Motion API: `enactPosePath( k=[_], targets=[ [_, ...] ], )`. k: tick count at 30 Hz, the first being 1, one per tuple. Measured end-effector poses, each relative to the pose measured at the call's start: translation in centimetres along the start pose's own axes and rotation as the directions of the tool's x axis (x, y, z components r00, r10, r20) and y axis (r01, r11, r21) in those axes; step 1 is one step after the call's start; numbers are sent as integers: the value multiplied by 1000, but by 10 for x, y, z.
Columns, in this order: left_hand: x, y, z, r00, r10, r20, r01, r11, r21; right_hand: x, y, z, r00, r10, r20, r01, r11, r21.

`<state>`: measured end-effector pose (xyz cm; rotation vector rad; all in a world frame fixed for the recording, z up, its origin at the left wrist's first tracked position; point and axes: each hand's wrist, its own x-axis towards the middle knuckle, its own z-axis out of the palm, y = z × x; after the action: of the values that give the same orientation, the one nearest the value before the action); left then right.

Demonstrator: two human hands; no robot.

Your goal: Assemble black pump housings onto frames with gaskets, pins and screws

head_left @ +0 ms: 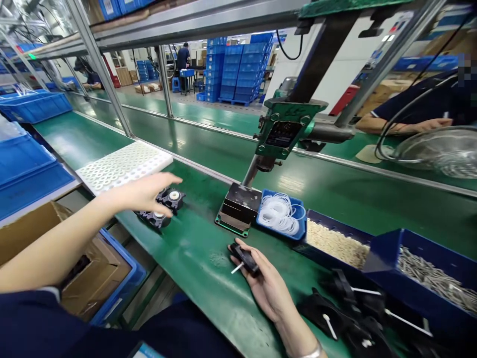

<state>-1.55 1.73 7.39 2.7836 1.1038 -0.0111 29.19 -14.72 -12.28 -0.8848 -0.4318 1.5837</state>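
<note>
My left hand (143, 195) hovers over a small group of black plastic housings (179, 201) with white rings in their centres. Its fingers and thumb are spread; whether the thumb touches a housing I cannot tell. My right hand (267, 281) grips a black plastic part (246, 259) with a thin white shaft sticking out toward me. Just beyond that hand, a dark metal block (242, 199) sits on a green-edged plate under the green bench press (283, 129). More black parts with white shafts (330, 318) lie to the right of my forearm.
A white tray of rings (126, 159) stands at the left. Clear loops (281, 214), cream pieces (335, 243) and metal pins (436, 278) fill blue bins at the right. An open carton (100, 273) is below left. Another person's arm (398, 127) rests across the bench.
</note>
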Motion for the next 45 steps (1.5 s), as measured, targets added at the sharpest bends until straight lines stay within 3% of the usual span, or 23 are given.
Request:
enactPosePath(
  k=[3,6,10,12,15,19,23,26,29,36,38,42,45],
  targets=[
    [-47,-21,49,996,-27,80,21,997,71,3,-2,-2,999,37,5,-37,997,70],
    [-65,-30,92,1000,-22,-1,22,995,102,2,-8,-2,997,74,-25,-69,988,136],
    [-65,-22,114,985,67,-161,-59,997,53,-8,-21,3,997,75,-26,-68,977,202],
    [-59,-6,119,978,111,-177,-122,991,-50,-12,-28,6,999,47,-24,-41,976,215],
    [-36,36,134,976,152,-157,-193,937,-293,-16,-36,10,999,4,-45,5,981,195],
    [11,97,165,956,240,-171,-294,757,-584,-19,-48,11,995,-82,-54,88,991,104],
    [46,126,189,942,258,-215,-326,553,-767,-24,-62,14,979,-171,-115,160,982,-100],
    [52,130,198,962,197,-190,-260,436,-862,-24,-66,19,959,-243,-145,192,935,-297],
    [49,129,202,974,164,-158,-209,361,-909,-18,-62,21,944,-320,-85,244,847,-473],
    [48,129,205,976,169,-136,-191,372,-908,-16,-55,26,934,-357,32,285,686,-670],
    [48,129,205,976,173,-131,-189,385,-903,-22,-57,29,914,-398,82,318,574,-754],
    [49,130,204,974,184,-132,-196,394,-898,-31,-51,30,846,-464,261,411,257,-875],
    [49,132,203,968,183,-171,-234,412,-881,-34,-37,23,838,-465,284,402,175,-899]
  ],
)
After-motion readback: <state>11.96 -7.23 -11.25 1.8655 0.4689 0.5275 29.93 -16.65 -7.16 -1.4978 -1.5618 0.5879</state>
